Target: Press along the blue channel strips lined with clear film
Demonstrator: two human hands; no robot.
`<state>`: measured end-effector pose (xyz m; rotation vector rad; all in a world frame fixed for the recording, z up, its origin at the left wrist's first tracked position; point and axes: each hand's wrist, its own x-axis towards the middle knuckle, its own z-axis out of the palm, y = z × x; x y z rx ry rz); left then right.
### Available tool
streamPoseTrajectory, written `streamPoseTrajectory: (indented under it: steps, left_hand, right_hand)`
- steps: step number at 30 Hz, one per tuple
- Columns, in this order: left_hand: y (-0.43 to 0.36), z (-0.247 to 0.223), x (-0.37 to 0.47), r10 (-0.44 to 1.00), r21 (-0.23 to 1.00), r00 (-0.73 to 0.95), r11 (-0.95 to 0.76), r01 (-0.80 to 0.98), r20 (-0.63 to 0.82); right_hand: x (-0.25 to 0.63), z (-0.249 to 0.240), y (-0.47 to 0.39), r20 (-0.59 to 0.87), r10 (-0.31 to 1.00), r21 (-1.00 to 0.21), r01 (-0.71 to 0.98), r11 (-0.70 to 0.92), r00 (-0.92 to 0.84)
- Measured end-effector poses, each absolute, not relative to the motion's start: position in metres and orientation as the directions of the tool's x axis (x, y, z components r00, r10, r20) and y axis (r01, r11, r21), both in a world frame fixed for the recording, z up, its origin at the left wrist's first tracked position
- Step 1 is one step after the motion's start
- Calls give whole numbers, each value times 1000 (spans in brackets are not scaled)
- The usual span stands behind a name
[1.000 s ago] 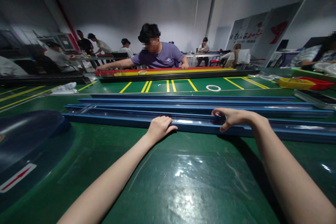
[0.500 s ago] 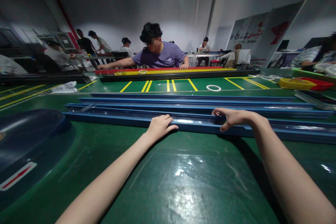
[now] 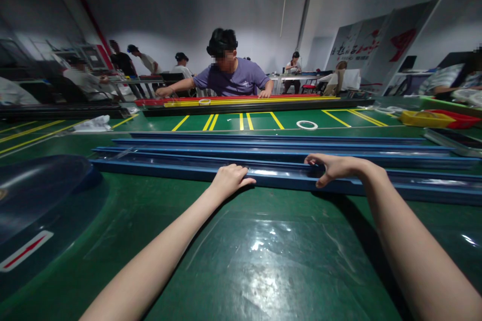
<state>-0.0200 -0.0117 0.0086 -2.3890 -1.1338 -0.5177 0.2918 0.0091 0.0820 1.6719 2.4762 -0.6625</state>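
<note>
Several long blue channels lie side by side across the green table [image 3: 158, 205]. My left hand [image 3: 230, 180] rests on the nearest blue channel [image 3: 278, 180], its fingers over the near edge and its thumb pointing right. Farther right, my right hand [image 3: 331, 168] spans the same channel, with the thumb at the near wall and the curved fingers at the far wall. Behind it lie the other blue channels [image 3: 211, 145].
A dark, glossy curved object [image 3: 41, 195] with a red-and-white label is at the left. Beyond the channels are a white ring [image 3: 307, 125], red, yellow and black strips [image 3: 259, 107] and a person in purple [image 3: 241, 77]. Yellow and red trays [image 3: 427, 119] stand right.
The person across the table has shifted slightly right, drawing the outstretched arm in a little. My two hands have stayed in place on the nearest blue channel.
</note>
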Motion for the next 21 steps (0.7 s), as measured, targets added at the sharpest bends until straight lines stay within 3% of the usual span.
streamPoseTrajectory:
  steps: [11,21]
  left_hand:
    - [-16,8,-17,656,-200,562,-544,815,504]
    - [-16,12,-18,715,-75,537,-569,819,447]
  right_hand:
    - [296,77,15,-343,851,-326,900,288,-397]
    - [293,80,12,-357,852,-309,909,279,-383]
